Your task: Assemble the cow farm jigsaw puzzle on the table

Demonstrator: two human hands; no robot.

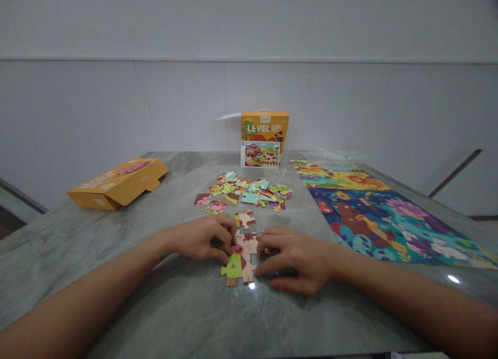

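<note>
The joined puzzle pieces (234, 265) lie flat on the grey table (175, 317) between the two hands. The left hand (206, 238) is curled, thumb and bent fingers at the cluster's left edge; whether it pinches a single piece cannot be told, as the fingers hide the contact. The right hand (293, 260) has its fingers bent and spread apart, fingertips at the cluster's right edge, pinching nothing that shows. Just beyond the left fingertips sits a loose brown-and-cream piece (246, 219), apart from the cluster, and farther ahead of both hands is the pile of pieces (260, 192), with the picture card (260, 155) standing behind it. To seat a join well, the right fingers had best brace the cluster's edge while the left aligns tab with socket, then presses straight down; pushing sideways could buckle neighbouring joins. Checking printed lines against the card should help confirm each fit.
</note>
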